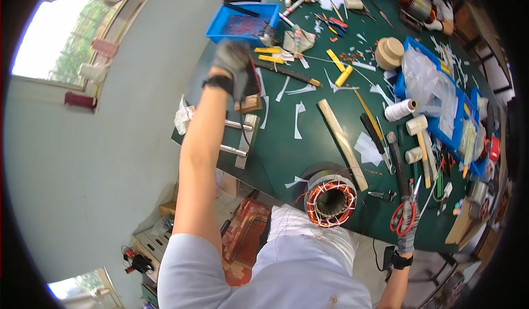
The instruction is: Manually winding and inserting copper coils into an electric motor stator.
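My left hand [231, 60], in a grey glove, is stretched out at the far left of the table, just in front of a blue tray [221, 34]. Motion smears its fingers, so whether they hold anything does not show. At the lower right, my right hand [406, 229], also gloved, is closed on a pair of scissors [395, 221] with red handles, blades pointing away from me. Between my arms, at the near table edge, a motor stator [313, 210] stands with its round opening facing me. White cord laces its orange-red windings, and thin wires stick out.
A wooden strip [339, 138] lies beyond the stator. Mallets [417, 125], a white thread spool [400, 109] and a blue bin with plastic bags [430, 83] crowd the right. A metal bar fixture [246, 144] sits at the left edge. Another person's gloved hand [433, 25] is at the far right.
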Available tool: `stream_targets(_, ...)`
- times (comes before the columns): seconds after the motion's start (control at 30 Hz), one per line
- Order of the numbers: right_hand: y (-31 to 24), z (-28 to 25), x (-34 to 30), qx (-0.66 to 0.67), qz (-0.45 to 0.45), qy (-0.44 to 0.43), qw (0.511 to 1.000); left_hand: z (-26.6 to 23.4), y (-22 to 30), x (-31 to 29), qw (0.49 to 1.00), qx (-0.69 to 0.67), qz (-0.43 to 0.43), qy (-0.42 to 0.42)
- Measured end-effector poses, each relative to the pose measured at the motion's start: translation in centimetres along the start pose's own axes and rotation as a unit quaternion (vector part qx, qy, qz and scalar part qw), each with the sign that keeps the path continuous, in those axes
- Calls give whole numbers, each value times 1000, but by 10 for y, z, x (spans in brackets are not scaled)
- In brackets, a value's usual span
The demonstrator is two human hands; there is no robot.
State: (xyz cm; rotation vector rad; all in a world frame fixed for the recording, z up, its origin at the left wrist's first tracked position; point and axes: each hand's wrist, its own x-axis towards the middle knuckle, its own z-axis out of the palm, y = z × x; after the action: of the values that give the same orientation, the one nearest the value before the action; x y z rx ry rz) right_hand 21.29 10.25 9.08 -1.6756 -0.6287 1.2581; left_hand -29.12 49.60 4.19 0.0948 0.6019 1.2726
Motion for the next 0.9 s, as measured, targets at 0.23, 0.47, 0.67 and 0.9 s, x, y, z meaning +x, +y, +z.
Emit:
stream_targets(0.23, 42, -13, 3, -82, 47, 40, 995, 44, -49, -43, 858, 497, 88, 94)
stream_targets(0.47, 54, -10, 96, -487, -297, -42, 820, -53, -190, -224, 825, 559, -80, 17)
stream_targets(0.67, -5, 32, 102, -472, -275, -133, 827, -26, -267, -351, 870, 412, -235, 131)
stream_targets(0.9, 57, 53, 37, -361, -328, -287, 824, 2, -336, -399, 931, 248, -254, 85)
